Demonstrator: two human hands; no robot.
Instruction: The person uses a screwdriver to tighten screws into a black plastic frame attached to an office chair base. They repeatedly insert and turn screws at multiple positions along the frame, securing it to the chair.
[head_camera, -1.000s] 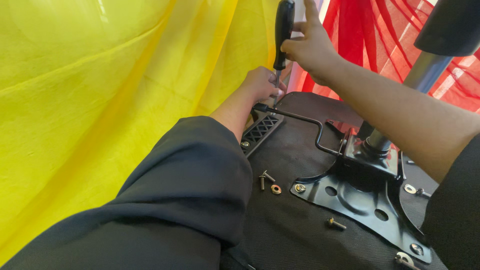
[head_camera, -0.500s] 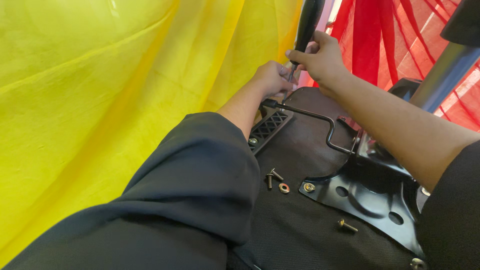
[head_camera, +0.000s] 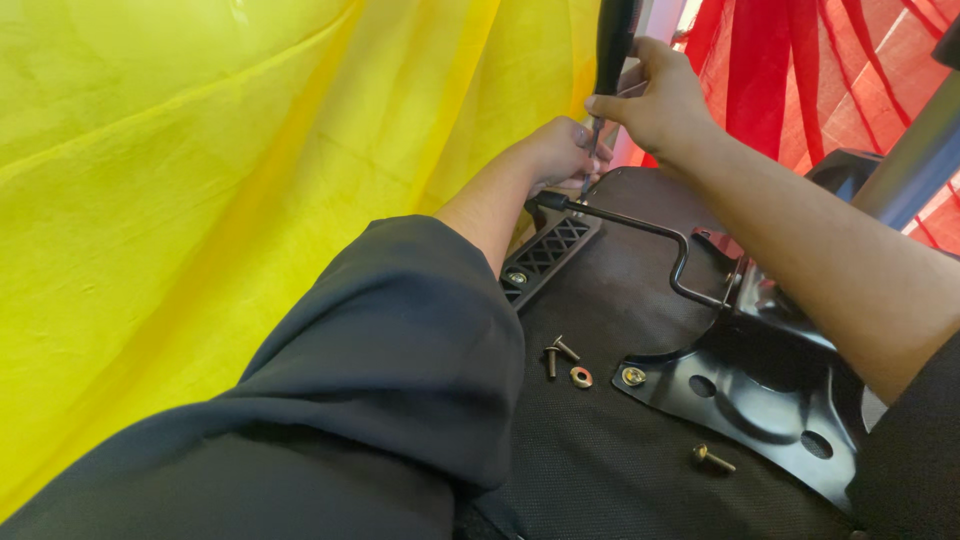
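Screwdriver (head_camera: 612, 40) work is occupying both our hands at the far edge of the black chair underside (head_camera: 620, 470). We are gripping the black handle in our right hand (head_camera: 655, 95), fingers wrapped closed, shaft pointing down. Our left hand (head_camera: 555, 155) is curling closed around the tip, beside the bent lever (head_camera: 640, 228). Loose bolts (head_camera: 558, 352) and a washer (head_camera: 581, 377) are lying near us, left of the metal plate (head_camera: 760, 390).
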